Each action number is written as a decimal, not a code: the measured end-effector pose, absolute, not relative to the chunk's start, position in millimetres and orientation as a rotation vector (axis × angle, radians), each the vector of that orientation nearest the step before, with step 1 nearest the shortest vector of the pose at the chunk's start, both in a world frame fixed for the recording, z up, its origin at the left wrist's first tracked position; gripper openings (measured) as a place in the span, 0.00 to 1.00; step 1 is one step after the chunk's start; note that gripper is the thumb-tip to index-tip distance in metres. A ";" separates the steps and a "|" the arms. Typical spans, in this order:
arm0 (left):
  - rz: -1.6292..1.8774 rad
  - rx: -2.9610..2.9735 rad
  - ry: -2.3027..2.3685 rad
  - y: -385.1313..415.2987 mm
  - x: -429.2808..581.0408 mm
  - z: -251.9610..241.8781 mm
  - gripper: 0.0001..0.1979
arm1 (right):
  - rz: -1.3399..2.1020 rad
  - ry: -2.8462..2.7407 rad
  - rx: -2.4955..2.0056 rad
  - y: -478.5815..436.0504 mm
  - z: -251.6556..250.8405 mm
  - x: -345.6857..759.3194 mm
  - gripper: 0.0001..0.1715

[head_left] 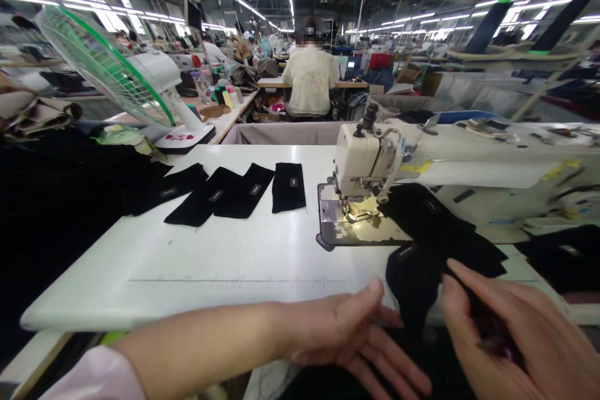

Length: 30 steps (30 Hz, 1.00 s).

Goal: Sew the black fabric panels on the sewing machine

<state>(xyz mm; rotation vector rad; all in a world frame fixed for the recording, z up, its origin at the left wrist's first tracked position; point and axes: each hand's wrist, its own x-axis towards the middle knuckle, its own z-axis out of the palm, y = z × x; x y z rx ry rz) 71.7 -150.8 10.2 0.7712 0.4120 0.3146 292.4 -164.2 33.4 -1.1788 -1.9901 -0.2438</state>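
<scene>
Black fabric piece (pixel 412 284): 4 o'clock from head-view centre, at the tabletop's (pixel 210 253) near edge. Left to right: four labelled pieces (pixel 285 197), 9 o'clock; left grip (pixel 354 331), 5 o'clock, fingers spread, nothing visibly held; sewing machine (pixel 359 162), 3 o'clock; right grip (pixel 534 331), 4 o'clock, fingertips at the cloth, pinch cannot be told. Judged light, limp; best held by an edge.

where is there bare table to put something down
Widest: the table between the black pieces, machine and left forearm. Narrower: the gap between pieces and machine. Crowded: the right end, with black cloth and the right hand; also the far left corner, by the dark pile.
</scene>
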 end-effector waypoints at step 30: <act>0.975 1.161 1.093 -90.4 19.3 39.5 0.24 | 1.197 -1.219 -1.478 -139.8 -4.4 263.7 0.19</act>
